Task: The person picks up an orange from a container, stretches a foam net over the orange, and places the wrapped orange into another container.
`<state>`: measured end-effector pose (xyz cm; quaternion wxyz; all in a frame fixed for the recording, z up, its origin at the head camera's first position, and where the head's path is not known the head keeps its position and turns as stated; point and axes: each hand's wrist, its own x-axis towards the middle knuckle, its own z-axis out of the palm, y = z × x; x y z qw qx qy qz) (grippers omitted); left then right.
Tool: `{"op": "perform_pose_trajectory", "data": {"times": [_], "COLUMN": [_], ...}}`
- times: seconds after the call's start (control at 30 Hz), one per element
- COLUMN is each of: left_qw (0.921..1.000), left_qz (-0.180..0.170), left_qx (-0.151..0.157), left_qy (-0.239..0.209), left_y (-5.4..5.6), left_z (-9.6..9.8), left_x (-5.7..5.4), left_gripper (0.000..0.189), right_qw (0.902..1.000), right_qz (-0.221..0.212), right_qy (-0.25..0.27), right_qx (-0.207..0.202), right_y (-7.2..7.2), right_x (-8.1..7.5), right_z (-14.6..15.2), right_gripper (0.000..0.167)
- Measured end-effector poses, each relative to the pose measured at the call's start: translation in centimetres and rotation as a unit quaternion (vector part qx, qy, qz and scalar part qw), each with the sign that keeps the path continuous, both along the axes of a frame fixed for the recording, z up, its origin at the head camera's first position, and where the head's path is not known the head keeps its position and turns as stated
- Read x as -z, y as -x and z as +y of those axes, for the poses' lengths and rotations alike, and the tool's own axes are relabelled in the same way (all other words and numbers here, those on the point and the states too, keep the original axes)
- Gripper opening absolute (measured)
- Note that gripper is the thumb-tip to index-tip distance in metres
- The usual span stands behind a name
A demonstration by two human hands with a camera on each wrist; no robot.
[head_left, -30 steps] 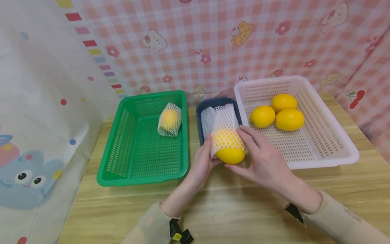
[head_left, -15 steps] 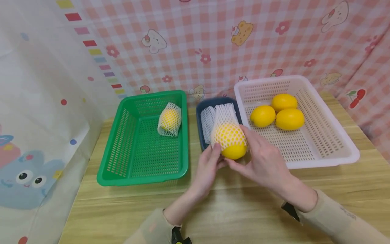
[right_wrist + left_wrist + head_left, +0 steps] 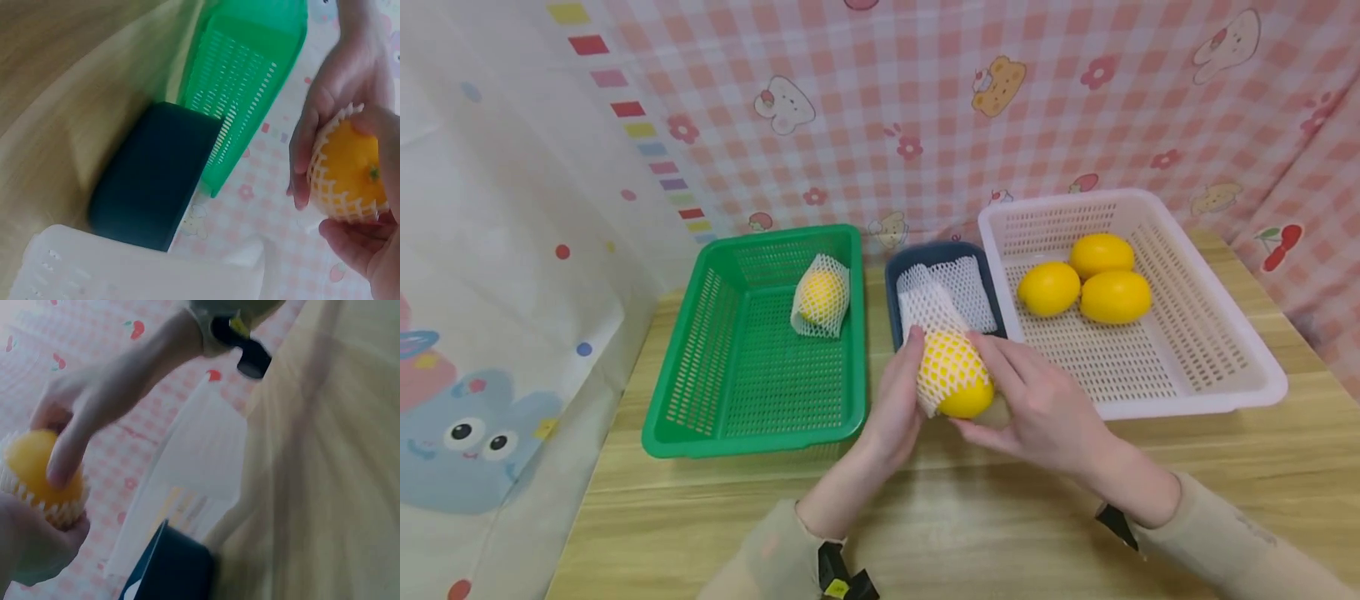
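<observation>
In the head view, a yellow lemon [image 3: 967, 401] sits partly inside a white foam net sleeve [image 3: 934, 305], its lower end bare. My left hand [image 3: 895, 402] grips the netted lemon from the left, thumb along the net. My right hand [image 3: 1051, 408] holds it from the right, fingers on the upper side and thumb below. The right wrist view shows the lemon's bare end [image 3: 359, 159] with a small green stem mark, the net's edge around it. The sleeve's loose end points up over a dark blue tray [image 3: 891, 287], where another flat net sleeve [image 3: 966, 287] lies.
To the left stands a green basket [image 3: 853, 350] holding one net-wrapped lemon [image 3: 822, 297]. A white basket [image 3: 1232, 321] on the right holds three bare lemons [image 3: 1115, 297]. All stand on a wooden table [image 3: 970, 517] before a pink checked cloth [image 3: 865, 75].
The held lemon first shifted slightly up and right, then down and left. The sleeve's loose end has swung left, uncovering the flat sleeve at the tray's right. Both hands have kept their hold.
</observation>
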<state>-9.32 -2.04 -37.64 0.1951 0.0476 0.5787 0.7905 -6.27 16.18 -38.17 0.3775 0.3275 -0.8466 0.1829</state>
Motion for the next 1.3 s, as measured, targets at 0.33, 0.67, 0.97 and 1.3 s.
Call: {"op": "perform_pose_trajectory", "data": {"times": [0.33, 0.67, 0.97, 1.3], "left_qw": [0.9987, 0.9994, 0.9986, 0.9983], "left_qz": [-0.008, -0.007, 0.02, 0.032], "left_qx": [-0.044, -0.026, -0.045, -0.044], "left_qy": [-0.024, -0.022, -0.021, -0.02], "left_y": [-1.0, -0.7, -0.5, -0.7], "left_z": [0.6, -0.1, 0.1, 0.5], "left_x": [0.3, 0.0, 0.6, 0.8], "left_gripper": [0.061, 0.061, 0.06, 0.061], "right_qw": [0.9978, 0.9974, 0.9964, 0.9956], "right_qz": [-0.01, -0.063, -0.079, -0.076], "right_qy": [-0.032, -0.009, 0.03, 0.036], "right_qx": [0.057, 0.033, 0.0, 0.041], "right_y": [-0.4, -0.2, 0.0, 0.4], "right_x": [-0.4, -0.6, -0.5, -0.5], "right_z": [-1.2, -1.4, -0.9, -1.3], "right_gripper": [0.1, 0.094, 0.076, 0.089]}}
